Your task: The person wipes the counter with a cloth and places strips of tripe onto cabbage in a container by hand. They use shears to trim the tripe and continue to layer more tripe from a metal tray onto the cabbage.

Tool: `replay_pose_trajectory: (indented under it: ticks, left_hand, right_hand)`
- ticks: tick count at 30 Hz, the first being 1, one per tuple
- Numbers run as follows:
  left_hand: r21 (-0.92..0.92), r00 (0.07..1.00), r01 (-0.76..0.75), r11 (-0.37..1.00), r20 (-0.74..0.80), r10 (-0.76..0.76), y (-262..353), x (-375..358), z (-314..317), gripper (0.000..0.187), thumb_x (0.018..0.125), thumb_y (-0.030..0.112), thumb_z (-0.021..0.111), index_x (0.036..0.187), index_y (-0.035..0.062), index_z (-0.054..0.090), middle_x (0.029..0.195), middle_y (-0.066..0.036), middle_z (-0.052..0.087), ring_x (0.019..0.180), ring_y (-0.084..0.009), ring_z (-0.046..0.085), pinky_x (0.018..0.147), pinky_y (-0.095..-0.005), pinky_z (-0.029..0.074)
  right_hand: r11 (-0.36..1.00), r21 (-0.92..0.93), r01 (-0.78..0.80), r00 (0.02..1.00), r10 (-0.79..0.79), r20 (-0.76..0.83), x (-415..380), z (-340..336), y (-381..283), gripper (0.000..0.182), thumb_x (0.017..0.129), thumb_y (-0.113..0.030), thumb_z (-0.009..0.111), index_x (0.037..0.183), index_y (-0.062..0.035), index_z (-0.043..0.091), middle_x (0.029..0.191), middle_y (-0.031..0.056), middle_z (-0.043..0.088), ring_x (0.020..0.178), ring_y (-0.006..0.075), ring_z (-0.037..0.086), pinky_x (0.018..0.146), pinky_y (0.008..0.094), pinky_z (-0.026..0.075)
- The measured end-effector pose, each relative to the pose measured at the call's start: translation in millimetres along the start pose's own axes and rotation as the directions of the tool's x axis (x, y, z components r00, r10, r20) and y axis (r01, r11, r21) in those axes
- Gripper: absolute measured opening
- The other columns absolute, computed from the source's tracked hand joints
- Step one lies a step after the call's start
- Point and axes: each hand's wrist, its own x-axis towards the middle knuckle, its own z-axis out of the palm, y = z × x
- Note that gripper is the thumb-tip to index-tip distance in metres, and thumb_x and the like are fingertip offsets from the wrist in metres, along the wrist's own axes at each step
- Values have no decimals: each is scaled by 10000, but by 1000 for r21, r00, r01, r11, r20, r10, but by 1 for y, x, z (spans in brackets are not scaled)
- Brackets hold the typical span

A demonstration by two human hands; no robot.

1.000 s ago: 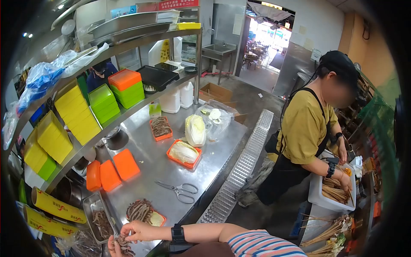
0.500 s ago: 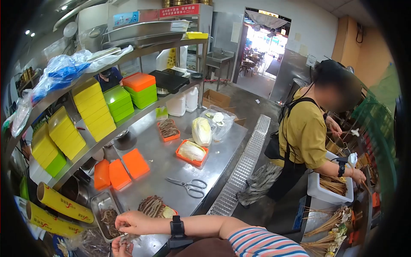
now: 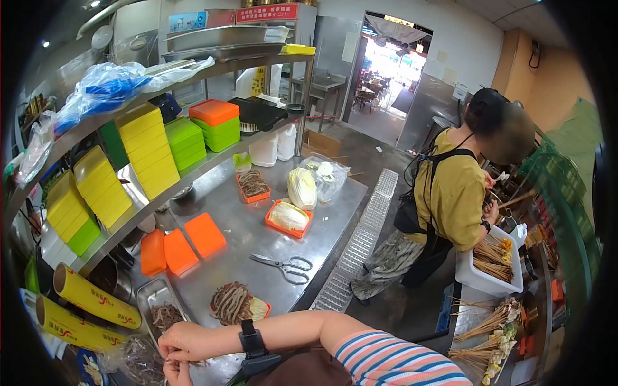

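My right hand reaches across the near right edge of a metal tray, its fingers pinched together. Just below it, close to the bottom edge, my left hand is partly cut off, and its fingertips meet those of the right. Whatever they pinch is too hidden to name. Dark brown strips lie in the metal tray. To the right of my right hand is a heap of similar brown strips on an orange tray, with some pale cabbage showing at its side.
Scissors lie on the steel table. Orange boxes, halved cabbage in an orange tray and a whole cabbage are farther back. Yellow film rolls sit left. A co-worker handles skewers at right.
My right hand has shifted slightly left and down, and its fingers have closed against the left hand's. The co-worker's hands have come closer together, near the body.
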Motion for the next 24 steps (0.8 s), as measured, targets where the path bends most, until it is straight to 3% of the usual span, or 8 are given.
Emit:
replay_pose_trajectory:
  ticks: [2, 5, 7, 11, 16, 19, 22, 24]
  left_hand:
    - [16, 1000, -14, 1000, 23, 14, 2, 1, -4, 137, 900, 8, 575, 1020, 21, 641, 1009, -28, 610, 955, -126, 563, 807, -252, 445]
    - [36, 999, -28, 999, 46, 26, 13, 1, -6, 131, 897, 1, 575, 1008, 21, 644, 1000, -25, 607, 946, -125, 561, 803, -250, 444]
    - [158, 994, -90, 983, 70, 80, 32, 2, -2, 85, 896, -9, 587, 944, 19, 652, 943, 2, 578, 872, -105, 544, 775, -233, 429]
    - [194, 997, -41, 980, 76, 26, 38, 3, -4, 77, 896, -10, 591, 955, 3, 639, 924, -9, 569, 831, -106, 535, 718, -233, 425]
    - [289, 969, -205, 935, 195, 152, 46, 7, 2, 123, 850, -56, 589, 962, -30, 632, 888, -41, 549, 783, -122, 522, 707, -235, 424]
    - [286, 965, -125, 950, 259, 49, 64, 5, 9, 129, 847, -60, 596, 962, -26, 644, 873, -47, 559, 797, -132, 538, 728, -250, 438]
    - [216, 971, 82, 973, 204, -127, 65, 6, 2, 134, 841, -59, 614, 961, -23, 661, 863, -48, 583, 806, -137, 564, 726, -259, 454]
    - [270, 970, 15, 963, 229, -80, 62, 6, 4, 127, 841, -49, 624, 957, -27, 668, 865, -51, 598, 800, -140, 574, 710, -261, 458]
  right_hand:
    - [984, -175, -15, 1000, 12, -16, -4, -8, -3, 147, 757, -161, 693, 821, -54, 615, 684, 102, 629, 658, 307, 616, 580, 398, 458]
    - [963, -256, -85, 995, 95, 25, -18, -25, -4, 171, 753, -194, 699, 830, -65, 617, 677, 95, 629, 655, 306, 621, 572, 411, 452]
    - [958, -266, -106, 990, 126, 57, -28, -37, -5, 178, 750, -186, 705, 842, -62, 617, 682, 98, 631, 663, 307, 626, 579, 415, 453]
    - [962, -207, -176, 983, 185, 22, -54, -53, 1, 196, 759, -173, 714, 888, -51, 632, 688, 104, 632, 679, 294, 635, 598, 400, 459]
    - [958, -159, -240, 970, 241, -13, -81, -71, 2, 161, 795, -119, 699, 918, -33, 642, 718, 120, 634, 737, 283, 647, 641, 382, 474]
    - [924, -236, -300, 949, 315, 27, -85, -89, -30, 172, 776, -94, 701, 923, -25, 647, 776, 131, 644, 783, 301, 646, 679, 406, 483]
    - [846, -529, -61, 998, 47, -40, -97, -82, -2, 157, 722, -62, 659, 869, -26, 616, 872, 141, 622, 787, 310, 633, 661, 411, 505]
    - [777, -629, -21, 1000, 25, -3, -100, -81, -8, 144, 721, -63, 647, 851, -29, 596, 857, 137, 607, 779, 307, 632, 649, 404, 508]
